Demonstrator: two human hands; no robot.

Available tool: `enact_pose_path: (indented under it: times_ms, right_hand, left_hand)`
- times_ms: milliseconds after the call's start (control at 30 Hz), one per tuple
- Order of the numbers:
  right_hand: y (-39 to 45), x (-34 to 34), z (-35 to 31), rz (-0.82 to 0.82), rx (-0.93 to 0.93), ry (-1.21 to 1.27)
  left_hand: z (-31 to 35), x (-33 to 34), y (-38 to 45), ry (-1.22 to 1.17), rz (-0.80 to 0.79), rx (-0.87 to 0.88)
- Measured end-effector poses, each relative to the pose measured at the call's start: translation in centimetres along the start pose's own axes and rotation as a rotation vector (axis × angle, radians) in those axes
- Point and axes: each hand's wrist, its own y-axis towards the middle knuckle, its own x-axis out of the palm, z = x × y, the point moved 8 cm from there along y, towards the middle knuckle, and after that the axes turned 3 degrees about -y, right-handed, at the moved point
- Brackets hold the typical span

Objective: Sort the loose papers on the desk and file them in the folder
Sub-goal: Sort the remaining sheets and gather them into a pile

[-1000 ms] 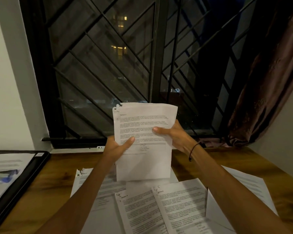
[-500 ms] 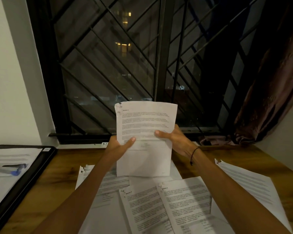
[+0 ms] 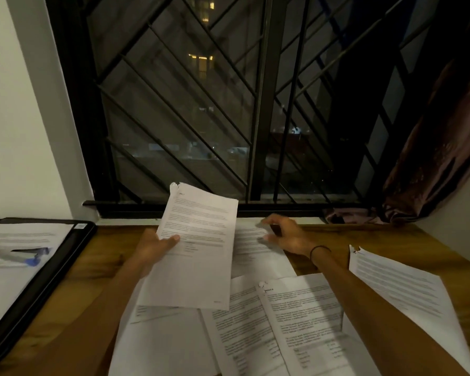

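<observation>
My left hand [image 3: 155,246] holds one printed sheet [image 3: 198,248] by its left edge, thumb on top, tilted above the desk. My right hand [image 3: 284,236] is off that sheet and rests with loosely curled fingers on another printed page [image 3: 258,253] lying flat near the window sill. Several more printed pages [image 3: 291,324] overlap on the wooden desk [image 3: 106,256] in front of me, and one page [image 3: 399,289] lies apart at the right. The open black folder [image 3: 46,270] sits at the left with a page in it.
A blue-and-white clip or pen [image 3: 25,256] lies on the page inside the folder. A barred window [image 3: 228,104] runs along the desk's far edge. A dark curtain [image 3: 440,147] hangs at the right, and a white wall [image 3: 19,118] stands at the left.
My right hand let go of the held sheet and dropped onto a page on the desk. The sheet now hangs lower and tilted in my left hand alone.
</observation>
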Motion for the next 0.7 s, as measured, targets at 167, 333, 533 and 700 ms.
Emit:
enact_pose_path:
  times_ms: [167,333,533,700]
  right_hand:
    - [-0.1,2.8,3.6,-0.219,0.031,-0.223]
    - [0.4,1.9,5.6,-0.241,0.059,-0.201]
    - [1.4,-0.2,6.9,-0.041,0.166,-0.101]
    - [1.3,0.4,8.4,0.050,0.284,0.150]
  left_hand:
    - [-0.7,-1.6,-0.4,0.020,0.031,-0.041]
    - [-0.9,-2.8,-1.0,-0.026,0.067,-0.069]
    - [-1.9,-3.9,-1.4,-0.034,0.047,-0.106]
    - [-1.5,-3.1,-1.4,-0.085,0.031,-0.082]
